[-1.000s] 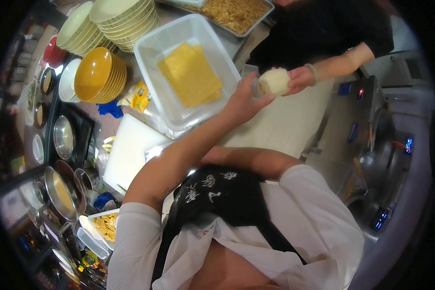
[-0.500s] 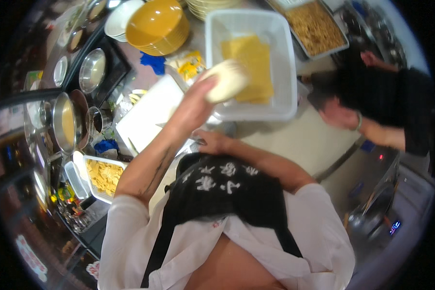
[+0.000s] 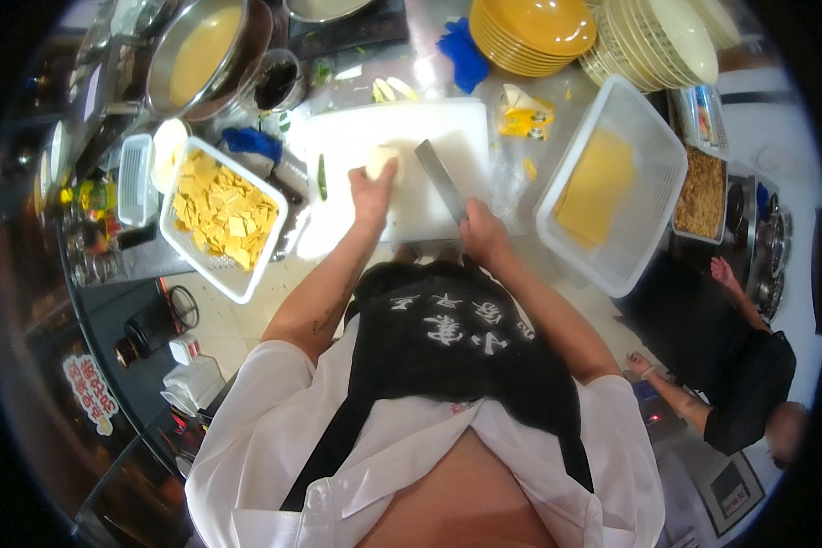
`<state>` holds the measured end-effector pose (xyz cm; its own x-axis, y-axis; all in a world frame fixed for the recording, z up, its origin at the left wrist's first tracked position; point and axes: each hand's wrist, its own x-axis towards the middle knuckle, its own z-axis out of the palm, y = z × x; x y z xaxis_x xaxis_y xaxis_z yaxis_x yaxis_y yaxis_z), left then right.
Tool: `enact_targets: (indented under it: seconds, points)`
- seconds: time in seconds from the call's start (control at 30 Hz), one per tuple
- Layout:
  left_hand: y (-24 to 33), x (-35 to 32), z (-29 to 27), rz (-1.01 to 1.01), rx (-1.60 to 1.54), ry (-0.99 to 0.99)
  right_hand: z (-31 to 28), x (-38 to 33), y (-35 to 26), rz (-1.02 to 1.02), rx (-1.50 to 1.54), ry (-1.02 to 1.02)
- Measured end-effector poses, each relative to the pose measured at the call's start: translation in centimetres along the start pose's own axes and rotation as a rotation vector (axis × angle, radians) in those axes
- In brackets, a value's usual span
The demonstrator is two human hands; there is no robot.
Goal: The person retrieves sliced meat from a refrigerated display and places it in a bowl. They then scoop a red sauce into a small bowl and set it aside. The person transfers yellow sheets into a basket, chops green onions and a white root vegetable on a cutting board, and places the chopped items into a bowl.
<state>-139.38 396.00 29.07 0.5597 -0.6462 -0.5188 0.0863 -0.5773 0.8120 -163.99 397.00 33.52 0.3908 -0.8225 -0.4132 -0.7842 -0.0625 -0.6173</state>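
While a white tray (image 3: 178, 239) of yellow squares (image 3: 224, 212) jutted over the near edge of the counter (image 3: 511, 187), a green strip (image 3: 322, 176) lay just inside the left edge of the white cutting board (image 3: 452, 123). Left of the board's middle, the left hand (image 3: 374, 194) had its thumb and fingers clamped on the pale block (image 3: 383, 157) (its underside was hidden, so its contact with the board could not be told). Half a second earlier that block had been in midair; its arrival here suggested that the work had shifted to the board. Just right of the block, and apart from it, the knife (image 3: 437, 176) slanted over the board, its handle closed in the fingers of the right hand (image 3: 484, 233) near the board's near right corner. Farther right, a white basket (image 3: 671, 169) held yellow sheets (image 3: 596, 187), and beyond it was the hand (image 3: 642, 363) of a co-worker (image 3: 749, 393), who had shared a hold on the block a second earlier.
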Motion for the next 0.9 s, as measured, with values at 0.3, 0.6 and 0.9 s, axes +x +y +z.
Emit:
enact_targets:
  seconds: [0.3,0.6,0.9]
  points:
    - [0.2,-1.5,-0.8,0.34,0.323,0.019,-2.6,-0.1,-7.3,0.022,-0.018,0.025]
    - [0.0,0.4,-0.4,0.291,0.244,-0.03,-1.6,-0.6,-13.6,0.054,0.0,-0.012]
    - [0.5,0.8,0.0,0.363,0.261,-0.039,-0.7,0.8,-14.3,0.111,-0.098,-0.006]
